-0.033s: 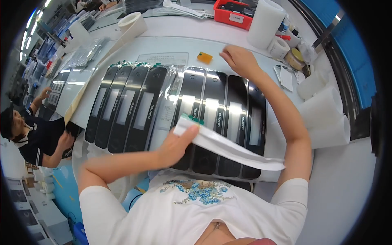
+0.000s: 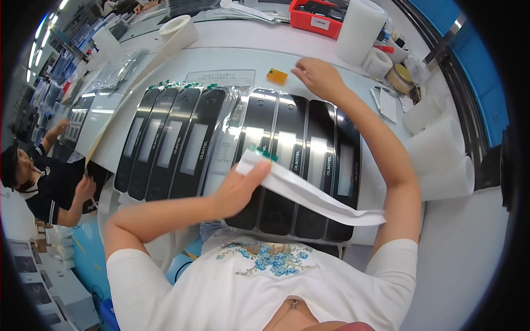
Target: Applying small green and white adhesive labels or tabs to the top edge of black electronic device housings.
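Observation:
My left hand (image 2: 234, 193) is closed around one end of a long white folded strip (image 2: 317, 190) with green tabs (image 2: 261, 152) at that end. The strip slants over the black panels, and its loose end reaches my right forearm. At the far side of the panels, my right hand (image 2: 320, 79) hovers with bent fingers a little apart; nothing shows between them. Just left of its fingertips lies a small orange-yellow card-like piece (image 2: 276, 76). Long black panels with light windows form a right group (image 2: 287, 116) and a left group (image 2: 201, 124); green tabs top the left ones.
A clear sheet with print (image 2: 221, 79) lies behind the panels. A red bin (image 2: 314, 25) and white rolls (image 2: 361, 30) stand at the back; more rolls (image 2: 441, 179) are at right. A tape roll (image 2: 178, 28) trails a pale strip. Another person (image 2: 52, 185) works at left.
My right hand has shifted slightly left toward the orange-yellow piece, its fingers a bit more apart. The tabbed end of the white strip has risen slightly with my left hand.

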`<state>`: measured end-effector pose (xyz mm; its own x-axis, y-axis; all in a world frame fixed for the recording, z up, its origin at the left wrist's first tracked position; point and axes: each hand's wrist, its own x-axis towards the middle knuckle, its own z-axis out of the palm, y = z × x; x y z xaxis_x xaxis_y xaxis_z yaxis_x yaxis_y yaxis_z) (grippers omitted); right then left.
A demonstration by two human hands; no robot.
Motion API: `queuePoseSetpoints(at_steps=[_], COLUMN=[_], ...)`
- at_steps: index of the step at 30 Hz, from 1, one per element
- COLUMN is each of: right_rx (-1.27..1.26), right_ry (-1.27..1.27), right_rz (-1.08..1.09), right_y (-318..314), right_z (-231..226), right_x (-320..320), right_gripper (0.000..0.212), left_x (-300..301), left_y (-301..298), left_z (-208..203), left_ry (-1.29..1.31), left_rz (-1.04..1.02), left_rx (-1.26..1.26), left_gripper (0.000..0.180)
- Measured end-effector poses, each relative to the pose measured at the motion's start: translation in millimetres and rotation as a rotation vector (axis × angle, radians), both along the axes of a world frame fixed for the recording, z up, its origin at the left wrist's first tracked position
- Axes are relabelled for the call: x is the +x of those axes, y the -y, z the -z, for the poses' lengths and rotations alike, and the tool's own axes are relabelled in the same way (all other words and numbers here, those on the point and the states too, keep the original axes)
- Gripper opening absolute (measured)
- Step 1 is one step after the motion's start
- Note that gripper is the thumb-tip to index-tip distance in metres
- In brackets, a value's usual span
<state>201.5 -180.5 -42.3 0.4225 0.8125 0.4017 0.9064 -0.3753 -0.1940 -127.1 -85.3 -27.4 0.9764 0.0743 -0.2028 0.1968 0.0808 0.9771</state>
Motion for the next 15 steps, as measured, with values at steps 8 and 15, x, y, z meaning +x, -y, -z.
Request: queuePoseSetpoints(at_steps=[8, 15], right_rx=[-0.102, 0.016], right_ry=[-0.110, -0.464], right_rz=[0.006, 0.081], right_y=[-32.3, 108.3], right_z=[12.7, -28.6], right_x=[6.1, 12.9], right_gripper=[0.033, 0.024], left_x=[85.3, 163.4], left_y=[-18.2, 22.5], left_z=[23.4, 28.7], left_ry=[0.137, 0.516], left_rz=[0.177, 0.301], left_rx=[0.153, 0.789], left_gripper=[0.043, 0.038])
